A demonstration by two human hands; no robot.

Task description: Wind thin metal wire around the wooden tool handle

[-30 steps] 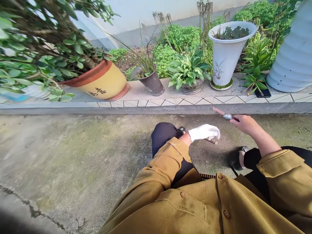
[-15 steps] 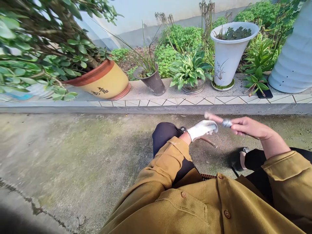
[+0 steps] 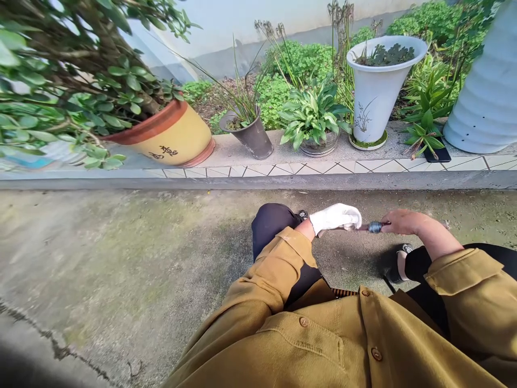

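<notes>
A thin brown stick (image 3: 362, 228) runs roughly level between my hands, with a coil of grey wire (image 3: 375, 227) wound round it. My left hand (image 3: 337, 217), in a white glove, is curled over the left part of the stick, hiding much of it. A short piece shows below the glove's palm. My bare right hand (image 3: 402, 221) grips the right end just beyond the wire, fingers closed. Both hands are low over the concrete ground, in front of my knees.
Along the tiled ledge (image 3: 278, 170) stand a tilted yellow pot (image 3: 177, 132), a grey pot (image 3: 254, 139), a leafy plant (image 3: 315, 116), a tall white pot (image 3: 371, 99) and a ribbed white pot (image 3: 482, 102). A dark phone-like slab (image 3: 438, 155) lies near the right end. Cracked concrete (image 3: 100, 258) spreads left.
My right hand has lowered the wire-wound stick from a raised tilt to nearly level. Its left part is now under my gloved left hand, which has stayed almost in place.
</notes>
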